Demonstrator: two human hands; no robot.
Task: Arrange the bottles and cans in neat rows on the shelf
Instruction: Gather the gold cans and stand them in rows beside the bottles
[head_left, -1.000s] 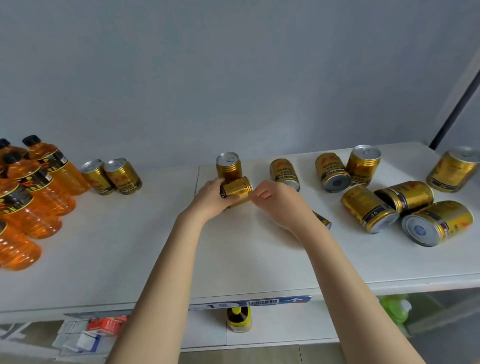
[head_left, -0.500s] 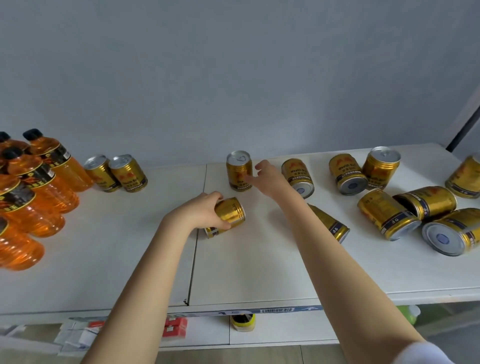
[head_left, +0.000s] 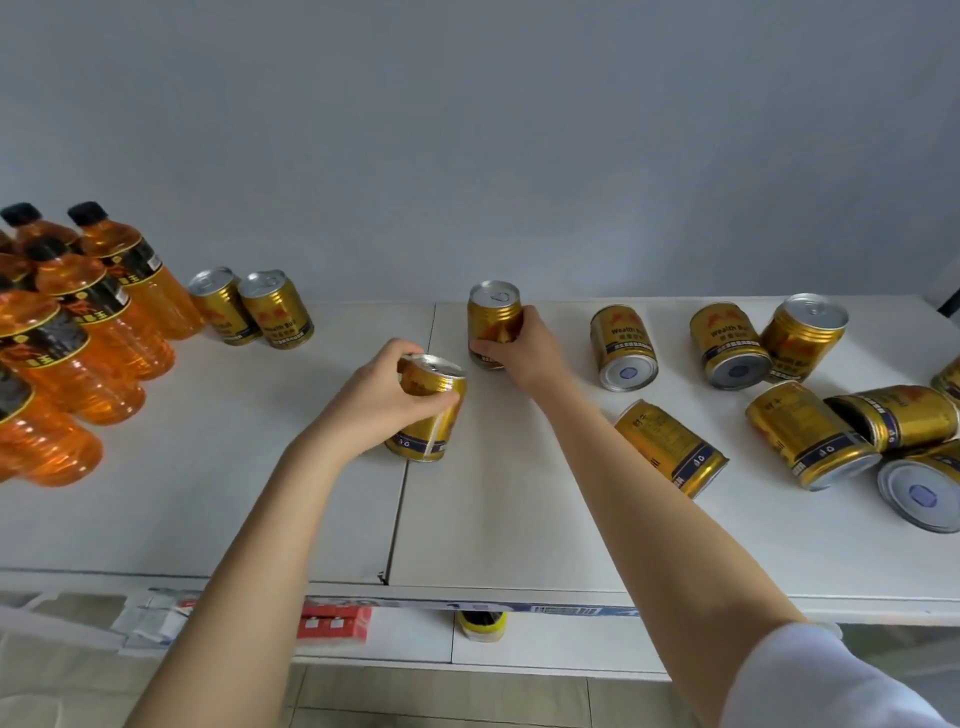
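White shelf (head_left: 519, 519), drinks on top.
Orange bottles (head_left: 78, 353) stood at its left; gold cans (head_left: 810, 431) lay toppled at its right.

Bare shelf (head_left: 249, 467) between bottles (head_left: 78, 364) and toppled cans (head_left: 810, 436)

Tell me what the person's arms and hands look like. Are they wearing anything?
Both hands, the left hand and the right hand, are bare: no gloves, rings or watch show. The forearms are bare too. Only the right arm shows clothing, a short white sleeve near the bottom corner of the picture. The left arm shows no sleeve.
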